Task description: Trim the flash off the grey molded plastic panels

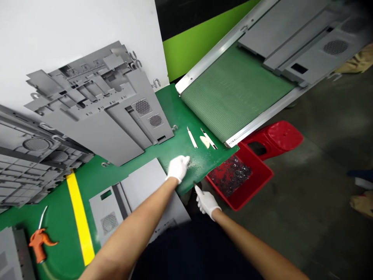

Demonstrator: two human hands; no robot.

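My left hand [177,168], in a white glove, is over the green tabletop [204,165] at the corner of a grey plastic panel [142,179]. Its fingers are curled closed beside a scatter of small debris [194,161]; anything inside them is hidden. Just off the table's front edge is my right hand [206,201], also white-gloved, with the thumb pressed toward the curled fingers. A small dark tip shows by that thumb, too little to name. Beyond the hands lie two white-handled knives, one on the left [192,138] and one on the right [209,139], by a pale rounded piece [204,142].
A red bin [256,181] with dark scraps stands below the table edge, next to a red stool [279,136]. A green conveyor belt [233,85] carries another grey panel [303,42]. Large grey panels [116,116] lean at left; an orange air gun [39,243] lies near them.
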